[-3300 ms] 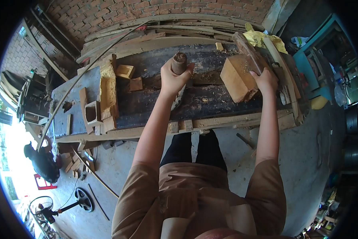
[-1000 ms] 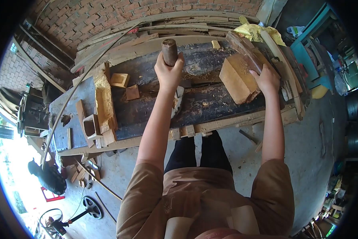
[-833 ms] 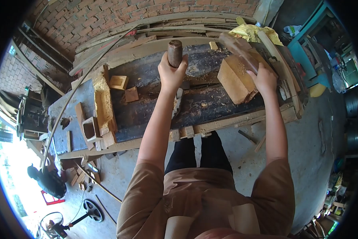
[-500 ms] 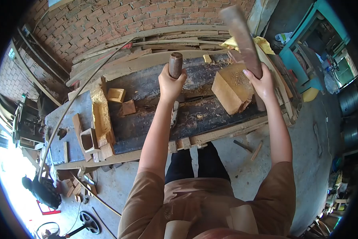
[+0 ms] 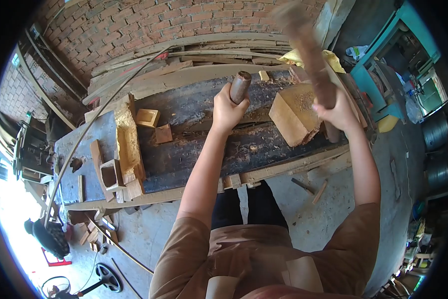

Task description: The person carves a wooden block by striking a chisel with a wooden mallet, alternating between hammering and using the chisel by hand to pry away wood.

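My left hand [image 5: 228,113] is wrapped round the brown round handle of a chisel [image 5: 241,88]; its lower end is hidden behind the hand and forearm. My right hand [image 5: 339,110] grips a long wooden mallet [image 5: 311,57], which is raised with its far end blurred by motion. Under and beside the mallet, a large angular wooden block [image 5: 288,120] lies on the dark, worn workbench [image 5: 184,164], its top strewn with shavings. The chisel is to the left of this block, apart from it.
On the bench's left stand a hollowed wooden piece [image 5: 128,144], a small square wooden box [image 5: 148,118], a flat brown offcut [image 5: 163,134] and an open-ended wooden box [image 5: 111,175]. Long planks [image 5: 204,52] lie along the brick wall. Another person [image 5: 48,238] is at lower left.
My left hand has moved right with the chisel, and the handle now leans to the right. My right hand has shifted slightly right and down; the mallet stays raised. The view has shifted slightly.
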`<state>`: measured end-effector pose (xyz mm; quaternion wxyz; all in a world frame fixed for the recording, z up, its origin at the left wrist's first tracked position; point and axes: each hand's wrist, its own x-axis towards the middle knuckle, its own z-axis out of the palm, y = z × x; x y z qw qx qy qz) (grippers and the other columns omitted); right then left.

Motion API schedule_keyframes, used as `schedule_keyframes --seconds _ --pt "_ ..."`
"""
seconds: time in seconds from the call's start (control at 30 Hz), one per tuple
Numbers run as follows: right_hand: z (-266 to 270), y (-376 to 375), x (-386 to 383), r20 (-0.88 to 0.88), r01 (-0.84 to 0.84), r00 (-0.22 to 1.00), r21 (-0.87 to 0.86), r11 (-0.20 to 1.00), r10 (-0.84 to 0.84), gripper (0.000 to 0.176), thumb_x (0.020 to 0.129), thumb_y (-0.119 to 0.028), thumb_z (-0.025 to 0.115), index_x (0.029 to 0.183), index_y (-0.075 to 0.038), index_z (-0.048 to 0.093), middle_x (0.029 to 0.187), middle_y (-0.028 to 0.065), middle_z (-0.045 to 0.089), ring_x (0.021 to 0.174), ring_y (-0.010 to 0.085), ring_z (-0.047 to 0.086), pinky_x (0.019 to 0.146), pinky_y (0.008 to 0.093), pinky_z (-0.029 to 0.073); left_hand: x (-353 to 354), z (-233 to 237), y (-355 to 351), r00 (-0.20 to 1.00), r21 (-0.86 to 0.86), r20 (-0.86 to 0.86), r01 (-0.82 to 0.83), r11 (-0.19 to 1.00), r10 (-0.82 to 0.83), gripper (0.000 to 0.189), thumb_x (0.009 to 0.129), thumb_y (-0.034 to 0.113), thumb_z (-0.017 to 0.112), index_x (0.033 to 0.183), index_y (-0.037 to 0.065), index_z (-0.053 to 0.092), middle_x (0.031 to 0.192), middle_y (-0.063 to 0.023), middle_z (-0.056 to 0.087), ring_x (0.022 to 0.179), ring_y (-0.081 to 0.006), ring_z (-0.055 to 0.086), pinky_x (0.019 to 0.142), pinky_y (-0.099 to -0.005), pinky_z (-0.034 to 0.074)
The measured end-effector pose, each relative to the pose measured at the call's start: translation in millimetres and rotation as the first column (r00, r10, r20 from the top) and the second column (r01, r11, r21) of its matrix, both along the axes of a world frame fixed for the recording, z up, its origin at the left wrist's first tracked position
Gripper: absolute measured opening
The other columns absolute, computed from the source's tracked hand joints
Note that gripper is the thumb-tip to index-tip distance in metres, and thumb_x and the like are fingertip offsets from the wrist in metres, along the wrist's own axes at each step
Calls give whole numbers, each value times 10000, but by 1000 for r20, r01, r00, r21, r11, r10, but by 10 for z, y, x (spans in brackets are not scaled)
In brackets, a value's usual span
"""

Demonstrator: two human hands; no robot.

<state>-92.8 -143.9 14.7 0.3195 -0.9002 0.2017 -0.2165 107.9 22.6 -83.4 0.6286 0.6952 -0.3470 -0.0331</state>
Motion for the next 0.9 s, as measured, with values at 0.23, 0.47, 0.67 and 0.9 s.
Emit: schedule_keyframes --seconds 0.23,0.47,0.67,0.9 --pt "68 10 -109 36 -41 999 53 998 39 263 706 -99 664 908 13 539 748 66 579 672 146 568 643 293 467 -68 34 17 999 -5 -13 34 999 -34 218 661 122 630 801 -12 531 693 -175 590 631 -268 594 621 -335 461" --pt "-30 254 -86 -136 -18 990 26 1000 21 364 657 -132 691 950 12 530 844 69 579 792 159 560 734 295 447 -63 7 15 1000 10 -11 23 1000 -23 233 670 133 636 821 -14 537 707 -163 596 637 -250 593 628 -330 461" --pt "-37 184 -144 164 90 977 276 957 -139 283 716 -99 660 931 -3 502 759 58 566 646 140 563 616 272 468 -38 -32 14 998 -11 -19 64 998 -64 279 701 162 665 874 -18 540 702 -122 570 623 -177 511 615 -314 436" --pt "-1 292 -233 -268 -5 963 -134 991 -31 385 664 -102 687 981 16 504 831 133 600 791 203 593 738 330 463 -81 1 19 996 13 -21 81 997 -81 227 642 109 616 825 -5 544 709 -163 596 641 -243 595 637 -327 462"
